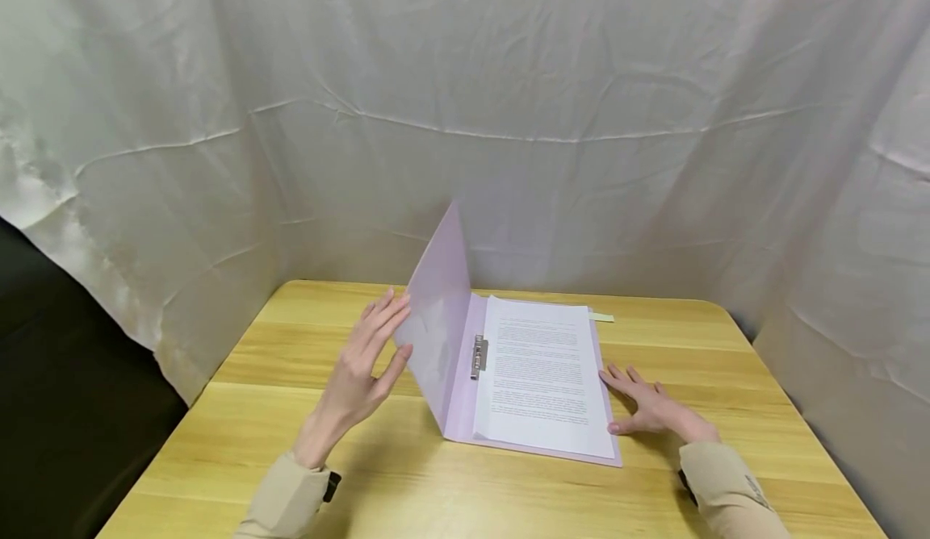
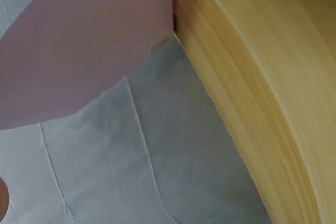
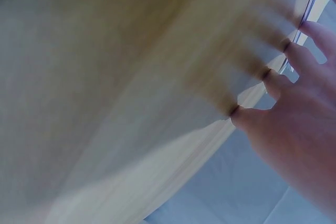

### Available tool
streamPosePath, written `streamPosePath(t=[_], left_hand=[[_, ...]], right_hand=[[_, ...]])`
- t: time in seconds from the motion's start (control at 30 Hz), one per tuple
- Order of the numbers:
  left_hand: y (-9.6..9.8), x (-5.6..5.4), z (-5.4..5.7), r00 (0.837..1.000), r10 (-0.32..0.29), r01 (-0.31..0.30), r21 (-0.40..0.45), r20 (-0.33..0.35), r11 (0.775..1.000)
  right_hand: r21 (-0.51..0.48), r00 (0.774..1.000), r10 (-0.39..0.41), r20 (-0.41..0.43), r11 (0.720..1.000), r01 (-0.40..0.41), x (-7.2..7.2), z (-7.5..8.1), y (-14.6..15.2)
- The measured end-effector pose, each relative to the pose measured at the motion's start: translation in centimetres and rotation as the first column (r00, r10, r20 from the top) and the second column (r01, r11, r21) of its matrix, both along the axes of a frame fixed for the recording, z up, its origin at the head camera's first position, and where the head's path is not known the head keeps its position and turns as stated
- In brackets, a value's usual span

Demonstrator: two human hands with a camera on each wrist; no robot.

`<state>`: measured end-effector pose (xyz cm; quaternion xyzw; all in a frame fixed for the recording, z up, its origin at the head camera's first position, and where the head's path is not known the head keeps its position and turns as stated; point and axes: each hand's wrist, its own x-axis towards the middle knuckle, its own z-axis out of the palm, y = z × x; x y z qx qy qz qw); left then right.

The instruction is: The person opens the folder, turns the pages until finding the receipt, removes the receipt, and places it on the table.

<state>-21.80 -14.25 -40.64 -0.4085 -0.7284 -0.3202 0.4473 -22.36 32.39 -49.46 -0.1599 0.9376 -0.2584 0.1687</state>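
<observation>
A lilac folder [image 1: 458,426] lies on the wooden table with its front cover [image 1: 439,321] standing steeply up on the left. Inside is a stack of printed paper [image 1: 541,378], beside a metal clip [image 1: 476,357] along the spine. My left hand [image 1: 363,361] is at the cover's free edge, its extended fingertips right against it and the thumb held apart lower down. Spread on the table, my right hand [image 1: 647,406] has its thumb and a fingertip at the folder's right edge. In the right wrist view its fingertips [image 3: 241,116] press down on the tabletop.
A pale yellow-green tab [image 1: 601,317] sticks out past the folder's upper right edge. The wooden table [image 1: 291,410] has rounded far corners. Light grey cloth [image 1: 545,160] hangs behind and on both sides, and a black area [image 1: 65,378] shows at the left.
</observation>
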Motion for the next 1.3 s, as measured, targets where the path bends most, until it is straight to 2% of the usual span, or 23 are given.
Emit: streamPosePath(t=[0.23, 0.33, 0.43, 0.5, 0.57, 0.63, 0.73, 0.83, 0.97, 1.07, 1.17, 1.2, 1.23, 1.3], left_hand=[[-0.8, 0.0, 0.2, 0.997, 0.04, -0.037, 0.042, -0.063, 0.998], [-1.0, 0.1, 0.4, 0.992, 0.104, -0.103, 0.021, -0.069, 0.994], [-1.2, 0.2, 0.6, 0.974, 0.22, -0.222, -0.033, -0.059, 0.974], [-1.4, 0.4, 0.8, 0.945, 0.323, -0.326, -0.095, -0.047, 0.941], [-1.4, 0.6, 1.0, 0.902, 0.431, -0.43, -0.171, -0.038, 0.886], [-1.5, 0.9, 1.1, 0.855, 0.518, -0.51, -0.243, -0.035, 0.825], [-1.5, 1.3, 1.1, 0.791, 0.611, -0.591, -0.316, -0.043, 0.742], [-1.6, 1.7, 1.1, 0.747, 0.663, -0.633, -0.352, -0.043, 0.69], [-1.6, 1.8, 0.8, 0.711, 0.703, -0.651, -0.404, -0.025, 0.643], [-1.5, 1.5, 0.2, 0.698, 0.716, -0.631, -0.465, 0.007, 0.62], [-1.2, 0.9, -0.8, 0.687, 0.72, -0.552, -0.573, 0.1, 0.606], [-1.0, 0.7, -1.2, 0.681, 0.718, -0.514, -0.605, 0.143, 0.608], [-0.9, 0.5, -1.5, 0.669, 0.719, -0.471, -0.64, 0.19, 0.607], [-0.7, 0.1, -2.0, 0.633, 0.721, -0.383, -0.695, 0.282, 0.608]], right_hand=[[-0.007, 1.0, 0.0, 0.007, 1.0, 0.0, 0.0, 0.1, 0.0], [-0.013, 1.0, 0.0, 0.008, 1.0, 0.001, 0.0, 0.1, 0.0], [-0.016, 1.0, 0.004, -0.001, 1.0, -0.004, 0.1, 0.1, 0.0], [-0.02, 1.0, 0.005, -0.005, 1.0, -0.005, 0.1, 0.1, 0.1], [-0.023, 1.0, 0.005, -0.005, 1.0, -0.005, 0.2, 0.2, 0.1], [-0.023, 1.0, 0.005, -0.002, 1.0, -0.005, 0.2, 0.2, 0.1], [-0.021, 1.0, 0.003, 0.003, 1.0, -0.003, 0.1, 0.2, 0.1], [-0.02, 1.0, 0.004, 0.005, 1.0, -0.004, 0.1, 0.1, 0.0], [-0.022, 1.0, 0.007, 0.0, 1.0, -0.007, 0.1, 0.1, 0.0], [-0.022, 1.0, 0.007, -0.008, 1.0, -0.007, 0.1, 0.2, 0.0], [-0.017, 1.0, 0.002, -0.021, 1.0, -0.003, 0.2, 0.3, 0.0], [-0.013, 1.0, 0.003, -0.028, 1.0, -0.003, 0.2, 0.2, -0.1], [-0.008, 0.999, 0.002, -0.034, 1.0, -0.002, 0.2, 0.2, -0.1], [0.003, 0.999, 0.003, -0.043, 1.0, -0.003, 0.2, 0.2, -0.2]])
